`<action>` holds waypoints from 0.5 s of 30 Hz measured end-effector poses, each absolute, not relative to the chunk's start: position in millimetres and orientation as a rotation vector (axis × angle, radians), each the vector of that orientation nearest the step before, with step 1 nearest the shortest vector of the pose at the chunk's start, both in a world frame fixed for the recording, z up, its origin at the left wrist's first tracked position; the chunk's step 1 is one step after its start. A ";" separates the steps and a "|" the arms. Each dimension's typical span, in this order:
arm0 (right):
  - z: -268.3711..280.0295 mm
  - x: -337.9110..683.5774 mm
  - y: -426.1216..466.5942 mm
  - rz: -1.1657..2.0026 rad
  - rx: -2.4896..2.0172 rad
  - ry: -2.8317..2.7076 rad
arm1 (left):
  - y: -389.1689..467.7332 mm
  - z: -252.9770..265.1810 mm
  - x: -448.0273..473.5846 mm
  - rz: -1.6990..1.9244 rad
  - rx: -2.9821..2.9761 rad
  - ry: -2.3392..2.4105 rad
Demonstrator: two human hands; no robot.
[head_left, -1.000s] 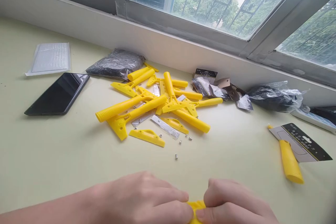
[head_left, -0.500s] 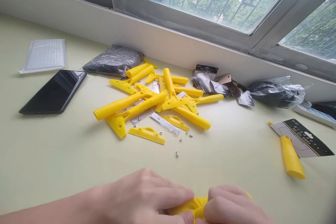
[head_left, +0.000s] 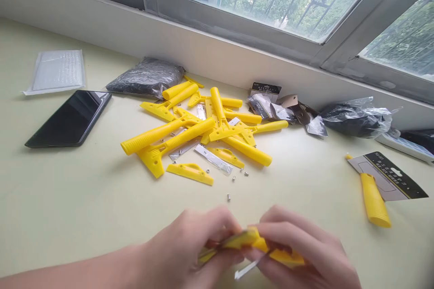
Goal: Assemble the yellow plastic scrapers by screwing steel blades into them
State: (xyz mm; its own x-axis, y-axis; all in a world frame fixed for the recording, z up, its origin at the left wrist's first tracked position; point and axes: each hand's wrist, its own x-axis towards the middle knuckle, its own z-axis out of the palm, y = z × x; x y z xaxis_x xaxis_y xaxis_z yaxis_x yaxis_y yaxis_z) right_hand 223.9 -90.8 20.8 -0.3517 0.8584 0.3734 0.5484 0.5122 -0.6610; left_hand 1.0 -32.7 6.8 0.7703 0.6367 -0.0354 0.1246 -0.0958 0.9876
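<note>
At the bottom of the head view, my left hand (head_left: 193, 246) is closed on the head of a yellow plastic scraper (head_left: 250, 235), pinching it between thumb and fingers. My right hand (head_left: 305, 248) is wrapped round the scraper's handle side. A thin metal rod with a bent tip, which looks like a hex key (head_left: 249, 270), sticks out from under the right fingers. The fingers hide much of the scraper, and motion blurs it. Just beyond the hands, a small screw (head_left: 228, 197) lies on the table.
Ahead is a pile of yellow scrapers (head_left: 190, 137), with a loose blade cover (head_left: 190, 174) and wrapped blades (head_left: 214, 159). A phone (head_left: 69, 119) and a grey plastic bag (head_left: 147, 76) lie left. Right are a scraper (head_left: 375, 203) and its card (head_left: 393, 176).
Both hands have risen and turned the scraper up from near the table. Its head edge and the bent metal rod now show between them.
</note>
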 end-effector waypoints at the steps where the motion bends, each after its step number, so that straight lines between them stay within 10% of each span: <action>1: 18.7 224.1 -87.3 0.585 -1.174 -2.007 | -33.2 3.0 2.8 0.482 1.515 0.656; 15: 3.5 241.1 -59.5 0.727 -1.640 -1.687 | -9.1 3.8 4.0 0.270 0.773 0.711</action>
State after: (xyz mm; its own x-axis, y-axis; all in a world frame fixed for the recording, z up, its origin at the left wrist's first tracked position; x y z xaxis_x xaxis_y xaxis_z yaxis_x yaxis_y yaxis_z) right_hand 241.1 -59.5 3.5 0.0105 0.9967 0.0810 0.6257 0.0566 -0.7780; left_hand 4.0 -9.1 3.8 0.7380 0.4687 -0.4855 0.0290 0.6968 0.7167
